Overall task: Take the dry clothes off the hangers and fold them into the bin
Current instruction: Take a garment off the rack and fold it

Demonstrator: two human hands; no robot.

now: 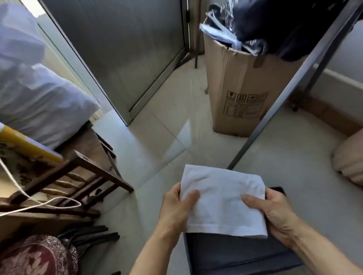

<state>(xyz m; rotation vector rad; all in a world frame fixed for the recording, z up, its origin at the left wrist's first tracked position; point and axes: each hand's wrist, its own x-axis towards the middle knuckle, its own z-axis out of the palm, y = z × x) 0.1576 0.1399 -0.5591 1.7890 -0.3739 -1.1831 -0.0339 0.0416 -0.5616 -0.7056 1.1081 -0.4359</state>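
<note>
1. The folded white cotton garment [224, 202] lies flat between our two hands, held in the air just above the mouth of the dark grey fabric bin [235, 264], not yet inside it.
2. Our left hand [176, 208] pinches the garment's left edge: the thumb lies on top and the fingers go under the cloth, where we cannot see them.
3. Our right hand [273, 213] pinches the right edge the same way, thumb pressed on top and the other fingers curled beneath.
4. We judge the step in hand to be laying the fold into the bin. To do it well, we lower both edges level, so the layers do not slide apart, and let go only once the cloth rests on the bin's floor.
5. We slip the lower fingers out sideways and flat so the bottom layer is not dragged.
6. Beyond our fingertips a slanted grey metal rack pole [284, 94] rises, with a dark navy garment [297, 11] hanging above a tall brown cardboard box [234, 90].
7. Left of our left fingers, black plastic hangers [92, 234] lie on the tiled floor.
</note>
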